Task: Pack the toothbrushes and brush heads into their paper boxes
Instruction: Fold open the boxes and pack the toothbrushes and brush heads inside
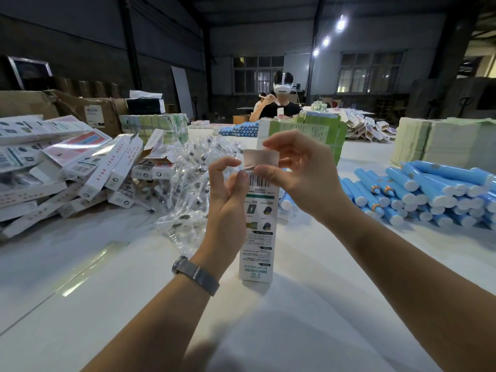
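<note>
- The paper box (pixel 257 232) stood upright on the white table (pixel 308 331), bottom end down, its top flap (pixel 261 157) raised and not yet tucked
- The left hand (pixel 228 200) curled round the box's upper left edge, thumb near the barcode, index finger hooked above it
- The right hand (pixel 298 170) pinched the flap from the right, thumb in front, the other fingers arched over the top
- Thin card, looked light and easily creased, so a squeeze mid-panel would likely buckle it; the stiffer folded corners near the mouth seemed the place to hold
- Whether anything sat inside could not be seen
- Blue toothbrush handles (pixel 418 189) lay stacked to the right, smooth and round, likely to roll
- Bagged brush heads (pixel 188 183) were heaped behind the left hand, the film probably slippery
- Finished boxes (pixel 67 170) were piled far left
</note>
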Action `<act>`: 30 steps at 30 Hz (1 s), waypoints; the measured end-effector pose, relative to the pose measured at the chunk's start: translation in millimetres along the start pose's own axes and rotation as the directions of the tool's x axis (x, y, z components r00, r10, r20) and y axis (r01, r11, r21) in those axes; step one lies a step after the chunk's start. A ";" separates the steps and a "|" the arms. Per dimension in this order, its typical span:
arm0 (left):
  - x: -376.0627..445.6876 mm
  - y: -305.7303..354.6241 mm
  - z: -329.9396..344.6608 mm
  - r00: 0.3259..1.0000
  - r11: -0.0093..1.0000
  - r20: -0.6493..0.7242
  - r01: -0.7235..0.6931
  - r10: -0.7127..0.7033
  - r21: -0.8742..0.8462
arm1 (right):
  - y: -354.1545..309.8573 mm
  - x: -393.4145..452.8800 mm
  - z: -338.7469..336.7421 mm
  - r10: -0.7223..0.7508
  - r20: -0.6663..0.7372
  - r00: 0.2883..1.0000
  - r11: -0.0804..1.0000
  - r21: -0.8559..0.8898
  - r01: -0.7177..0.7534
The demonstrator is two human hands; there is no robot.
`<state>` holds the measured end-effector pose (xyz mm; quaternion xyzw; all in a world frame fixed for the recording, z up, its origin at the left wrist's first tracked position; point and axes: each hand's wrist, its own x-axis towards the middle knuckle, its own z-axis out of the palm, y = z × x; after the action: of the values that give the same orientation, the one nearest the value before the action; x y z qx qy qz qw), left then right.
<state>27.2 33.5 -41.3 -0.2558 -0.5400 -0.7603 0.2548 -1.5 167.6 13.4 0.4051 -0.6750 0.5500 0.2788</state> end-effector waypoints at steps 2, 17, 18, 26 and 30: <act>0.8 -0.3 -1.6 1.000 1.000 -0.008 0.000 0.000 0.007 | 0.6 -0.9 -1.0 0.021 0.050 0.999 0.999 -0.034 -0.019; 0.2 -2.5 0.9 0.999 0.993 -0.036 0.000 0.005 0.117 | 0.7 2.5 -6.8 0.096 0.188 0.978 0.995 0.012 -0.100; 0.1 -3.0 1.5 0.999 0.988 -0.032 -0.018 0.023 0.152 | 0.7 2.7 -7.3 0.086 0.186 0.979 0.996 -0.007 -0.086; -1.9 -5.5 4.9 0.996 0.975 -0.031 -0.077 0.085 0.209 | -5.3 3.1 -9.5 0.115 0.214 0.970 0.993 -0.063 -0.104; -3.9 -6.2 6.4 0.997 0.979 0.008 -0.074 0.074 0.190 | -7.8 3.7 -6.5 0.130 0.192 0.973 0.988 -0.111 -0.110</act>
<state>26.7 41.7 -46.3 -0.2504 -0.6003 -0.6951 0.3061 2.8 172.6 22.0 0.4019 -0.7494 0.4883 0.1959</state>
